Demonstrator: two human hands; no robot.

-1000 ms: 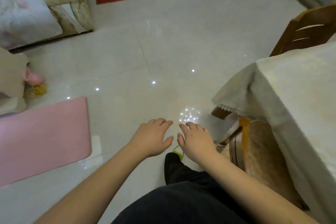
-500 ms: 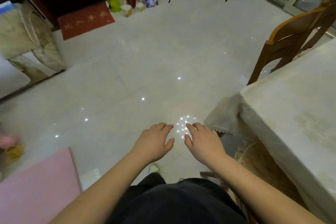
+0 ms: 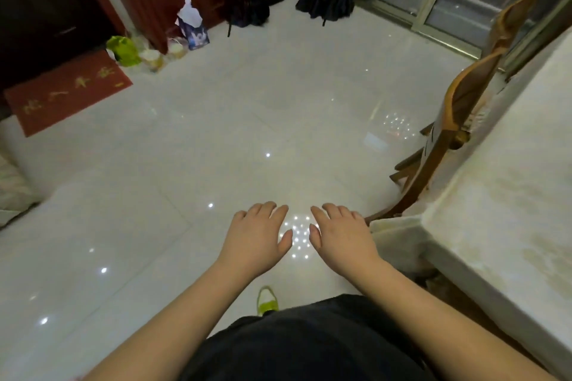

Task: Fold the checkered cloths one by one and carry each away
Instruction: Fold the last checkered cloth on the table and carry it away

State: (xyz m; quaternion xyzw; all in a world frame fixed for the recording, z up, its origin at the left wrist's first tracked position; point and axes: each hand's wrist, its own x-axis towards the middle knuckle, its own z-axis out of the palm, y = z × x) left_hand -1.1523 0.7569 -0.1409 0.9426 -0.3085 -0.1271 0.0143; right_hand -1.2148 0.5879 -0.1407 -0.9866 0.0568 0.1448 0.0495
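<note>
left hand (image 3: 257,238): grip relaxed, holds nothing | right hand (image 3: 343,237): same, beside it | both above floor (image 3: 185,164), near worktop (image 3: 501,210)

Home: tiled floor (image 3: 216,139), doormat (image 3: 66,91), dining chair (image 3: 458,120)

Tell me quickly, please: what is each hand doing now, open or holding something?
Left hand: open, fingers relaxed, holding nothing.
Right hand: open, fingers relaxed, holding nothing.
No checkered cloth is in view.
</note>
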